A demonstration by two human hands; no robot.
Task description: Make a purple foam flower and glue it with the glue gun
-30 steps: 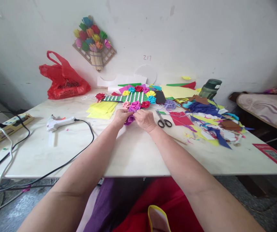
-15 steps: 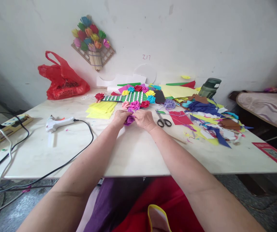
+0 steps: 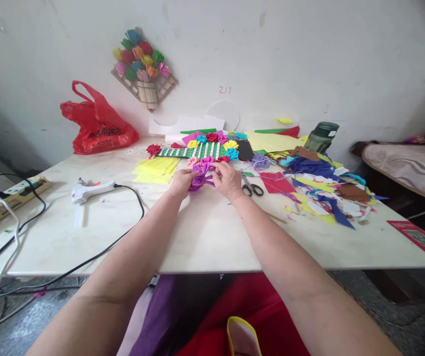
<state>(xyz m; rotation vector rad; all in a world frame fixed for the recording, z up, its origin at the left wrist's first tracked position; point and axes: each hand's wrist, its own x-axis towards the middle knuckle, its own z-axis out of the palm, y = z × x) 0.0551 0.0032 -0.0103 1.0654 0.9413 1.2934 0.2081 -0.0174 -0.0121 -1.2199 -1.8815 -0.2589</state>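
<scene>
A purple paper flower (image 3: 199,179) with creased, gathered folds is held just above the table between my hands. My left hand (image 3: 182,182) is closed on its left side. At its right edge, my right hand (image 3: 227,179) pinches the gathered end with thumb and fingers. Just beyond lies a green board (image 3: 201,150) with white strips, edged with red, yellow, blue and pink paper roses. A pinkish-purple rose (image 3: 207,162) on its near edge is partly hidden by the held flower. Black-handled scissors (image 3: 252,189) lie right of my right hand.
A white glue gun (image 3: 92,190) with its black cord lies at left, near a power strip (image 3: 15,198). Yellow paper sheets (image 3: 156,169) lie behind my left hand. Paper scraps (image 3: 316,173) and a dark green bottle (image 3: 322,137) are at right; a red bag (image 3: 101,126) stands back left.
My right hand has shifted slightly right, away from my left. More of the purple flower now shows between them, its folds spread wider.
</scene>
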